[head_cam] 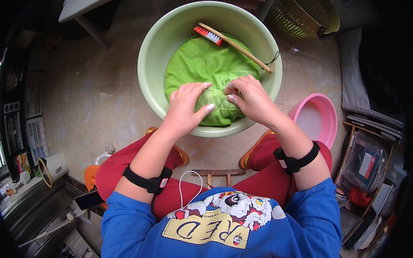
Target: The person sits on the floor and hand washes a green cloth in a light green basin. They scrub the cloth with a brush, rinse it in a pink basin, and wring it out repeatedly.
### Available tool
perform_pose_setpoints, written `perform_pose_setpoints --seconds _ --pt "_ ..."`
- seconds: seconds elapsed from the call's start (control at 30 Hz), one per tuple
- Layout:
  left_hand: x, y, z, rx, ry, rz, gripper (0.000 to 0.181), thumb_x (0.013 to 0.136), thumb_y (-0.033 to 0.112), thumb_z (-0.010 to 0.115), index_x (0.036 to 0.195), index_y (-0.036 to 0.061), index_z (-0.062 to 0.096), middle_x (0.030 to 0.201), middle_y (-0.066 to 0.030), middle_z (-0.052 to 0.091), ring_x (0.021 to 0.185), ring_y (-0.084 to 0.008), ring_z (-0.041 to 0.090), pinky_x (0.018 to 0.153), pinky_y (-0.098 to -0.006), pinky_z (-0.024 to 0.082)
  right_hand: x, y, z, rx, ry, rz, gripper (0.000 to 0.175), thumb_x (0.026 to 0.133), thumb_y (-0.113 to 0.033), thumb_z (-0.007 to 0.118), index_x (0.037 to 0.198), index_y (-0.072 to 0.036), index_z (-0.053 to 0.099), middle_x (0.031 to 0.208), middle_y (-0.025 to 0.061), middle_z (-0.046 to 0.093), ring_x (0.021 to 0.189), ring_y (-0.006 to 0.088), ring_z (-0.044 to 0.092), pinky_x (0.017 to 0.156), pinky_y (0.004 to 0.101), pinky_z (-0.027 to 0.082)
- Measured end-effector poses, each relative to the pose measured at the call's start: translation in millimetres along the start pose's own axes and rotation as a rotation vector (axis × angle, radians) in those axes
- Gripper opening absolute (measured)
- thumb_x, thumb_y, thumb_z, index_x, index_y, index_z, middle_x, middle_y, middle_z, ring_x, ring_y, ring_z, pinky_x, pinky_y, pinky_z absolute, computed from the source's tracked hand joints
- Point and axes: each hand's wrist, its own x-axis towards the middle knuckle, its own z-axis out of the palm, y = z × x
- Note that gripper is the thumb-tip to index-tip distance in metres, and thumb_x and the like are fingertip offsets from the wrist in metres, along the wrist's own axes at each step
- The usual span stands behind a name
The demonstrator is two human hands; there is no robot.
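A bright green cloth [195, 62] lies bunched in a large pale green plastic basin [154, 59] between my feet. My left hand [187, 102] rests on the near left part of the cloth, thumb and fingers spread, with whitish suds on the fingertips. At the right, my right hand [248, 96] has its fingers curled over the cloth, also with suds; whether it pinches the fabric is not clear. A wooden-handled scrub brush [240, 47] with red and white bristles lies across the far side, its handle end against the basin's right wall.
A pink basin [331, 116] with cloudy liquid stands on the tiled floor at the right. Behind it are a slatted basket [295, 19] and a crate of packaged items [365, 165]. A white table edge [91, 2] juts in at the far left. A wooden stool [220, 172] shows beneath me.
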Motion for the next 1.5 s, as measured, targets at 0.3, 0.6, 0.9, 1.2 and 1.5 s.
perform_pose_setpoints --seconds 0.3,0.6,0.9,1.2,1.5 --pt "-9.3 14.7 -11.7 -0.243 0.248 -0.28 0.023 0.082 0.015 0.071 0.098 0.0035 0.059 0.091 -0.01 0.063 0.082 -0.0231 0.062 0.076 -0.0329 0.048 -2.3 0.6 -2.5 0.223 0.189 0.101 0.01 0.087 -0.009 0.062 0.088 0.001 0.061 0.087 0.017 0.062 0.09 0.0344 0.057 0.082 0.0417 0.045" --pt "-29.8 14.7 -17.1 0.075 0.069 -0.253 0.033 0.076 0.015 0.078 0.097 0.0051 0.055 0.079 -0.0096 0.063 0.069 -0.024 0.063 0.065 -0.0371 0.052 3.1 6.3 -1.6 0.281 0.168 0.149 0.011 0.088 -0.009 0.062 0.088 0.003 0.061 0.087 0.0177 0.062 0.089 0.0334 0.058 0.081 0.0411 0.046" --pt "-26.9 10.6 -1.1 -0.518 0.134 -0.576 0.034 0.084 0.013 0.075 0.106 0.0004 0.053 0.101 -0.0089 0.061 0.091 -0.0167 0.064 0.084 -0.0301 0.054 -3.0 9.2 0.1 0.033 0.048 -0.002 0.045 0.08 -0.036 0.075 0.106 -0.002 0.06 0.1 0.0166 0.058 0.098 0.0332 0.057 0.086 0.0405 0.047" --pt "-28.3 27.9 -5.9 -1.534 -0.048 -0.99 0.05 0.098 0.033 0.059 0.13 -0.0024 0.044 0.132 -0.0186 0.051 0.116 -0.028 0.056 0.1 -0.0412 0.049 3.7 2.5 13.7 0.316 0.175 0.111 0.018 0.089 -0.016 0.066 0.094 0.001 0.062 0.084 0.0111 0.061 0.082 0.021 0.06 0.072 0.0334 0.048" --pt "3.2 5.5 13.6 -1.517 0.4 -0.969 0.039 0.086 -0.004 0.048 0.125 -0.0028 0.047 0.121 -0.0155 0.053 0.109 -0.0302 0.056 0.097 -0.0472 0.048 21.5 18.2 -9.5 -0.197 0.564 -0.175 0.027 0.083 -0.011 0.07 0.107 -0.003 0.06 0.103 0.0148 0.06 0.098 0.0347 0.056 0.088 0.042 0.045"
